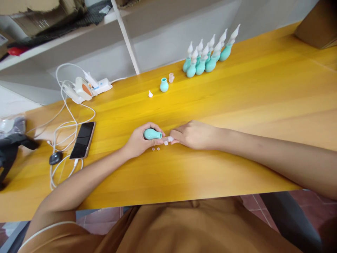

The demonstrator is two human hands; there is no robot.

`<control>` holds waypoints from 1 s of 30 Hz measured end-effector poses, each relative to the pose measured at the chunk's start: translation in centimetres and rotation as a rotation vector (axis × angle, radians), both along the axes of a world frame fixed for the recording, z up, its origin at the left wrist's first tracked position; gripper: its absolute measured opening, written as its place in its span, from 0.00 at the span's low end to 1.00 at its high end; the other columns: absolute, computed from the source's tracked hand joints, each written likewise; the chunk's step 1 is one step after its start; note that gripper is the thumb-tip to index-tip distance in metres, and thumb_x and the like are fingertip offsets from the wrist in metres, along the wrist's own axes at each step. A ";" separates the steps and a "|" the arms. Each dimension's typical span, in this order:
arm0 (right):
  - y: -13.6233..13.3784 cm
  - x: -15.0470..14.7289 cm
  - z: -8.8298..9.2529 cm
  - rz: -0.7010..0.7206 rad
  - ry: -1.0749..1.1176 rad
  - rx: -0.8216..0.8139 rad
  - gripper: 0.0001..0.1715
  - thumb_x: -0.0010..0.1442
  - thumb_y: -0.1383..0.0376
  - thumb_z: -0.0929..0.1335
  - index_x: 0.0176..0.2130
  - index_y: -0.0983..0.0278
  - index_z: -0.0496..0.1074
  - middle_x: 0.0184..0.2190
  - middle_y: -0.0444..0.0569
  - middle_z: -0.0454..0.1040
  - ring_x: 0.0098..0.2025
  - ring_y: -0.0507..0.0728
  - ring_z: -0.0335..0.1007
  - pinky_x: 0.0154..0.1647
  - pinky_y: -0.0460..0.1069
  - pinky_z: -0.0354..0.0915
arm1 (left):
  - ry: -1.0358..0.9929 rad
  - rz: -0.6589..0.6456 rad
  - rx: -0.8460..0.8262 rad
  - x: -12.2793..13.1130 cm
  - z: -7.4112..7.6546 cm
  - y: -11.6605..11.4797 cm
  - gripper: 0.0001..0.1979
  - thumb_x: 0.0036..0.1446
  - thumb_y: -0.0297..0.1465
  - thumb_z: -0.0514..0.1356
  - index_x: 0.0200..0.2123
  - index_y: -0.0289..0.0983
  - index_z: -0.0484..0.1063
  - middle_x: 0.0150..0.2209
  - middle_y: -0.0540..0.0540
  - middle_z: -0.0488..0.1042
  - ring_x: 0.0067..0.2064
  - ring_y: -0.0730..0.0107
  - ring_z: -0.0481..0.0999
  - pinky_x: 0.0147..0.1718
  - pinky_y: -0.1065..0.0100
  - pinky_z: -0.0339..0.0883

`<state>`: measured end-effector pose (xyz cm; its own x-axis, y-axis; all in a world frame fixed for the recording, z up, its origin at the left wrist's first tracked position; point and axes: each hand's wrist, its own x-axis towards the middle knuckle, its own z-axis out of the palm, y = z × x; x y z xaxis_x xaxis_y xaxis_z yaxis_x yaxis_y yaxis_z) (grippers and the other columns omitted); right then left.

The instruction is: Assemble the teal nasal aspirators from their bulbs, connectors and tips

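My left hand (137,142) is wrapped round a teal rubber bulb (152,134), part of a nasal aspirator by its look, held on its side with the open mouth facing right. Just right of that mouth, my right hand (189,135) is closed on a small translucent plastic piece (168,139); its fingertips are partly hidden. The left fingertips seem to meet the piece's other end. Beneath it is a small white part (166,143). Two tiny clear discs (156,149) lie on the table below the left hand.
Farther back stand a loose teal bulb (164,85), a translucent connector (171,78) and a white tip (150,94). Several assembled aspirators (205,59) are grouped near the wall. At left lie a phone (83,140), cables and a power strip (102,86). A cardboard box (318,24) sits back right.
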<state>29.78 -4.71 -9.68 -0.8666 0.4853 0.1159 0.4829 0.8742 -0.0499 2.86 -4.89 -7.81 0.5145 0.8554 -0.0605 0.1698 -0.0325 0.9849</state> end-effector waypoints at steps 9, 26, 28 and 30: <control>-0.5 -0.6 -0.4 -0.144 0.105 -0.080 0.31 0.84 0.52 0.53 0.45 0.67 0.73 0.32 0.54 0.79 0.28 0.54 0.66 0.31 0.50 0.42 | -0.007 0.025 0.062 0.0 -0.1 0.2 0.23 0.51 0.42 0.80 0.41 0.37 0.75 0.41 0.45 0.84 0.40 0.67 0.83 0.38 0.67 0.79; 0.4 0.0 -0.2 -0.138 0.273 -0.209 0.33 0.82 0.46 0.51 0.43 0.65 0.70 0.32 0.52 0.75 0.29 0.54 0.63 0.33 0.49 0.47 | -0.018 0.148 0.177 -0.2 -0.7 0.6 0.24 0.49 0.41 0.80 0.42 0.38 0.76 0.41 0.48 0.79 0.41 0.69 0.76 0.43 0.68 0.71; 0.3 -0.2 -0.1 -0.133 0.250 -0.180 0.32 0.82 0.47 0.53 0.43 0.65 0.70 0.32 0.52 0.76 0.29 0.54 0.63 0.33 0.49 0.47 | 0.051 0.113 0.215 -0.2 -0.4 0.4 0.23 0.50 0.43 0.79 0.42 0.38 0.77 0.41 0.48 0.78 0.41 0.68 0.75 0.43 0.67 0.71; 0.2 -0.4 -0.2 -0.146 0.234 -0.160 0.32 0.81 0.45 0.54 0.43 0.65 0.70 0.33 0.53 0.77 0.29 0.54 0.63 0.33 0.49 0.46 | 0.089 0.089 0.239 -0.2 -0.2 0.4 0.23 0.51 0.44 0.78 0.42 0.38 0.76 0.40 0.47 0.78 0.41 0.67 0.75 0.42 0.67 0.72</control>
<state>29.40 -4.51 -9.83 -0.7451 0.6310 0.2159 0.5621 0.7685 -0.3057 2.62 -4.54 -8.03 0.4384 0.8924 0.1070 0.2676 -0.2432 0.9323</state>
